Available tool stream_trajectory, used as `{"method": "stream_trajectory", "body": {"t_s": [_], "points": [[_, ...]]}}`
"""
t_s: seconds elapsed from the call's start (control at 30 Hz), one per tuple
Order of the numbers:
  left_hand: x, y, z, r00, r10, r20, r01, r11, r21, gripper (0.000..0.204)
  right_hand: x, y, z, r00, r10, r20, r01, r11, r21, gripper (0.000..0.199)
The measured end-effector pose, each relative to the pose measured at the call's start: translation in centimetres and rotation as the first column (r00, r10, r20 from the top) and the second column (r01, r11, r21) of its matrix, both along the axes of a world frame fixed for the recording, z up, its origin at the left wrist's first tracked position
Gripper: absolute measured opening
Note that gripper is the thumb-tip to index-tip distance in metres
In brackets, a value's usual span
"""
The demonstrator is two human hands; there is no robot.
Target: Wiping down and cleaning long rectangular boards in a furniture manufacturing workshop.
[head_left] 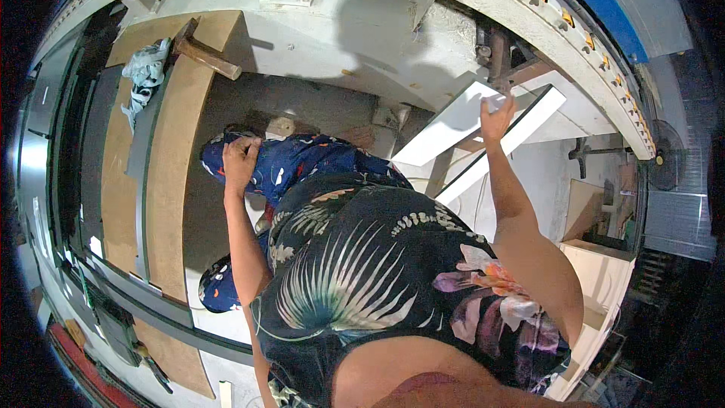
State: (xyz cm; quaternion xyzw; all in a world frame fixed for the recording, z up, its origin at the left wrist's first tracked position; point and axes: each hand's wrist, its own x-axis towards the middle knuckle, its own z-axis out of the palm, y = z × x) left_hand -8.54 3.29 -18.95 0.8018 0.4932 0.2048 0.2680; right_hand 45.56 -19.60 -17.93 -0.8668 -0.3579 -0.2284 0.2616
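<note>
My left hand [240,157] rests on my bent knee, over the blue patterned fabric [302,155] that covers my leg. Its fingers are bent, and I see nothing held in them. Out to the right, my right hand [497,117] reaches over two long white pieces lying at a slant. One is a broad white panel [445,130]; the other is a white strip with a dark edge [540,115]. Thumb and fingers of that hand are curved and apart, close to the pieces' far ends. Whether the fingertips touch either one is hard to make out.
At the left, a hammer [208,57] and a crumpled grey cloth [145,68] lie on brown boards [170,211]. Long dark metal strips [147,181] run beside them. A white beam with orange fittings [589,45] arches across the far right. Lower right stands a pale wooden box [596,257].
</note>
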Motion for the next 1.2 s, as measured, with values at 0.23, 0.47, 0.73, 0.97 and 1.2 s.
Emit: {"method": "stream_trajectory", "body": {"t_s": [0.23,0.47,0.73,0.97,1.2], "points": [[0.2,0.4,-0.1,1.0,-0.014,-0.018,0.014,1.0,-0.02,0.026,7.2,-1.0,-5.5,0.65,0.048,-0.759,0.455,0.775,0.439,0.056],[-0.2,0.4,-0.5,0.999,-0.004,-0.05,0.004,1.0,-0.001,0.029,7.2,-0.4,-4.6,0.477,0.283,-0.832,0.51,0.682,0.524,0.065],[-0.2,0.4,-0.6,1.0,-0.001,-0.024,0.001,1.0,0.016,0.027,5.8,0.6,-4.8,0.523,0.07,-0.849,0.532,0.752,0.39,0.081],[0.1,0.4,-0.1,1.0,-0.007,-0.021,0.006,1.0,-0.031,0.026,2.7,1.6,-3.1,0.538,-0.199,-0.819,0.681,0.675,0.283,0.084],[-0.1,0.6,-0.5,1.0,0.026,-0.014,-0.027,1.0,-0.014,0.025,2.3,2.4,-1.4,0.425,-0.295,-0.856,0.713,0.692,0.116,0.081]]}}
